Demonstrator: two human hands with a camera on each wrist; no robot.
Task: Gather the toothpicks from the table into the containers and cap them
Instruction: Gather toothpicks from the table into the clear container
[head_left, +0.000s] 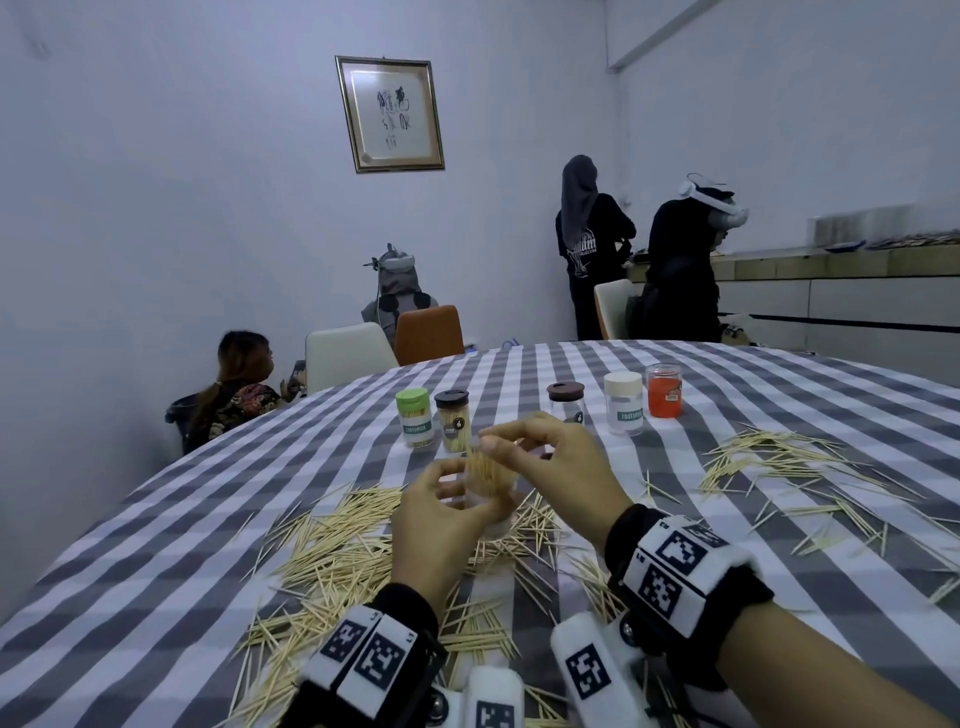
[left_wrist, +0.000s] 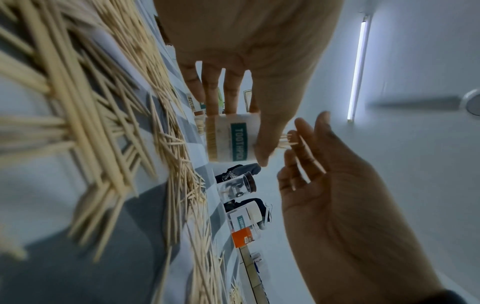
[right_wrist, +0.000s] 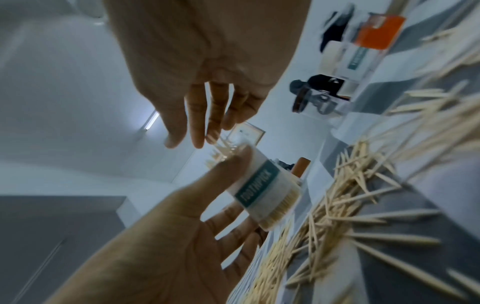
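Note:
My left hand (head_left: 441, 512) grips a clear, uncapped "TOOTHPICK" container (head_left: 491, 493) upright, just above the checked tablecloth (head_left: 171, 525). It is packed with toothpicks whose tips stick out of the top (right_wrist: 221, 153). In the left wrist view my thumb and fingers wrap the container (left_wrist: 228, 139). My right hand (head_left: 524, 441) hovers over its mouth, fingers extended and touching the tips (right_wrist: 197, 127). Loose toothpicks (head_left: 337, 551) lie thick around and under both hands. A second scatter (head_left: 769, 460) lies to the right.
Behind my hands stand capped containers: a green-lidded one (head_left: 414, 417), a dark-lidded full one (head_left: 452, 422), a brown-lidded clear one (head_left: 567, 402), a white-lidded one (head_left: 623, 402) and an orange one (head_left: 664, 391). Chairs and other people are beyond the table's far edge.

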